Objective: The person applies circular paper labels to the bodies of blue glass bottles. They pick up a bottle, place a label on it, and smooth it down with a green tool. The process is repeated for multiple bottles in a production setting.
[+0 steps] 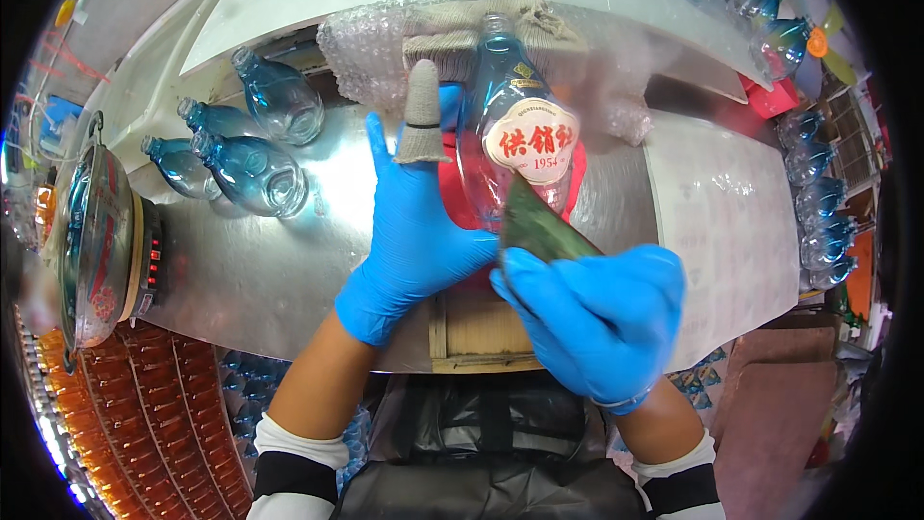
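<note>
Metal tabletop [241, 274] with a blue bottle [520, 116] pointing away from the person

Silver metal fills much of the width, bent by the lens. On its right part lies a white sheet [722, 231]; at the left end stands a round pan [101, 241]. On the far side, bubble wrap [361, 53] is spread, with a grey knitted cloth [443, 39] upon it. Four other blue bottles [255, 173] are grouped at the left, well apart from the hands.

The blue bottle is at the middle, over a red pad [578, 176]. Its long axis runs away from the body: the neck is far, toward the knitted cloth, and the base is near, close to both hands. The left hand [409, 231] is nearer, just beside the bottle on its left. From the right hand [606, 323], the bottle lies ahead and to the left.

The left grip is released, with fingers straight and spread and the thumb near the base; I cannot tell if it presses the glass. The right grip is clenched on a flat dark green piece [544, 226]. Its pointed corner overlaps the lower edge of the cream label [532, 146]; contact is not certain. Smallest, a grey knitted finger cover [422, 116] sits on one left finger.
</note>
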Demonstrator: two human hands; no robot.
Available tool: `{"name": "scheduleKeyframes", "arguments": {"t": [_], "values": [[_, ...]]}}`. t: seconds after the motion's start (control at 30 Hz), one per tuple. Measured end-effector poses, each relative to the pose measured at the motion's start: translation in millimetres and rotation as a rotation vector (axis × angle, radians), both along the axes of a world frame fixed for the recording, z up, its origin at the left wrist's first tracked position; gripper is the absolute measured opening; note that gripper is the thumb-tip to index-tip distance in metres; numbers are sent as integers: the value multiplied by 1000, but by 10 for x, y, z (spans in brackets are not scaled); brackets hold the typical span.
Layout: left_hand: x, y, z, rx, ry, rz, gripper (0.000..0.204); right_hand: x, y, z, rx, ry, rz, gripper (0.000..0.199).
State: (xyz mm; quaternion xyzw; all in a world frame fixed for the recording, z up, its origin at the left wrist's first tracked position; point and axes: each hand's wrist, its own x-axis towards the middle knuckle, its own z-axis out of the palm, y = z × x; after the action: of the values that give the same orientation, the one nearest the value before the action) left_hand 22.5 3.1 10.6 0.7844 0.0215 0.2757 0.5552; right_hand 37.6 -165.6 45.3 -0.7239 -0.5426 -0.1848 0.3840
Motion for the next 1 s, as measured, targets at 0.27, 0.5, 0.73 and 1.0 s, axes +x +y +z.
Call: {"name": "scheduleKeyframes", "arguments": {"t": [0.27,0.5,0.73,1.0], "values": [[-44,75,-85,-36,50,-154,112,8,-100,12,-3,-266,-30,46],[8,-19,-12,-748,145,-288,125,374,-232,200,7,-102,21,36],[-26,28,-59,-324,80,-309,122,622,-622,-134,-213,-210,58,32],[96,359,92,-786,363,-413,48,508,-160,242,15,-287,302,36]]}}
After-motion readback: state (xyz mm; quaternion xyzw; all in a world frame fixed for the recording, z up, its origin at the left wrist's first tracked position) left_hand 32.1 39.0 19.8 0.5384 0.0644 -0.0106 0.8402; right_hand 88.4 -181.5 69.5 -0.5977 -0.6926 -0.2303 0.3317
